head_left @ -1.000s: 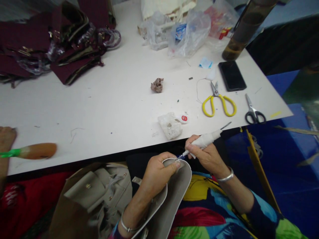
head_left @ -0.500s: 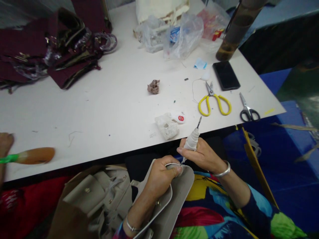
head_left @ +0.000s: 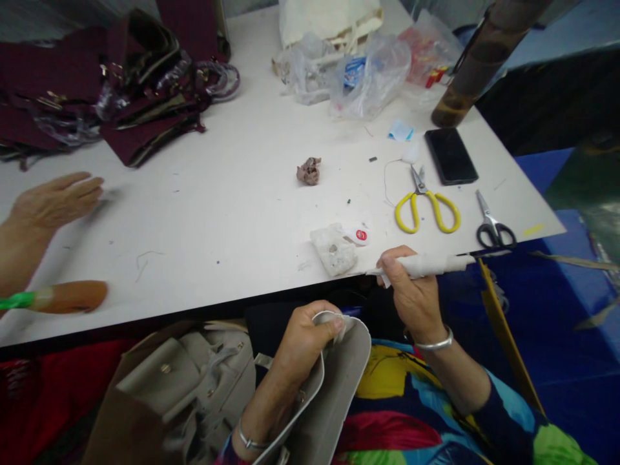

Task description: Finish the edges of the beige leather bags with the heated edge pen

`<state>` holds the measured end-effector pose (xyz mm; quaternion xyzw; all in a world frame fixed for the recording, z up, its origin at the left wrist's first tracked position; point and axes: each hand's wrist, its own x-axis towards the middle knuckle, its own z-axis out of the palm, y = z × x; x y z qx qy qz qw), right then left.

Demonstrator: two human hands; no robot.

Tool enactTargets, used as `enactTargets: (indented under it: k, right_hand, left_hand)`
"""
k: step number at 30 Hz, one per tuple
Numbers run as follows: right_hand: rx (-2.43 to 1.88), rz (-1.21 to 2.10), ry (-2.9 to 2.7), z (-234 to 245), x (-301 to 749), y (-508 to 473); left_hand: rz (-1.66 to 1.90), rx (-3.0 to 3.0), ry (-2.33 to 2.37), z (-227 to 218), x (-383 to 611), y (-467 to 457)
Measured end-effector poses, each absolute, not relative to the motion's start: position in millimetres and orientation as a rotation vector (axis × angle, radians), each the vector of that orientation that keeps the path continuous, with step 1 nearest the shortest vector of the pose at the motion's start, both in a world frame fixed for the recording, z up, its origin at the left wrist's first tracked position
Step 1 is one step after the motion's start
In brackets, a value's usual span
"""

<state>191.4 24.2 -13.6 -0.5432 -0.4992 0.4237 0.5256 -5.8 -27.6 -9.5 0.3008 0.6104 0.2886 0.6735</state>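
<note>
"Below the near edge of the flat white worktop (head_left: 242,213), where is the beige, leather-like bag piece (head_left: 346,374)?"

"Slightly right of centre, in the person's left hand (head_left: 303,342); that grip is closed on its pale-rimmed upper edge."

"And the right hand (head_left: 416,300)?"

"Farther right, its grip is closed around a slender, white-wrapped tool (head_left: 431,265), whose tip points left, apart from the bag piece and near a crumpled, translucent white packet (head_left: 334,248)."

"Which step is in hand?"

"I judge it to be work on that edge, with the tip held off it."

"And the next move?"

"Likely it calls for a steady left pinch and careful aim."
</note>
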Motion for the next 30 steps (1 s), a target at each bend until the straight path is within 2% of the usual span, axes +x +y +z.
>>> enactTargets:
  k: [5, 24, 26, 30]
  right_hand:
    - [-1.291, 0.861, -1.301, -11.6, 186.8, 36.8]
    - [-1.196, 0.818, -1.365, -17.4, 184.4, 36.9]
    - [-1.18, 0.914, -1.317, -13.8, 186.0, 33.4]
    - [-1.065, 1.371, -1.371, -7.8, 187.5, 28.5]
  left_hand:
    - [0.659, 0.658, 1.397, -9.2, -14.6, -23.2]
    - [0.692, 0.444, 1.286, -15.2, -30.3, -19.8]
    - [0.674, 0.448, 1.27, -13.9, -31.1, -19.7]
    - [0.643, 0.466, 1.22, -10.8, -31.3, -19.9]
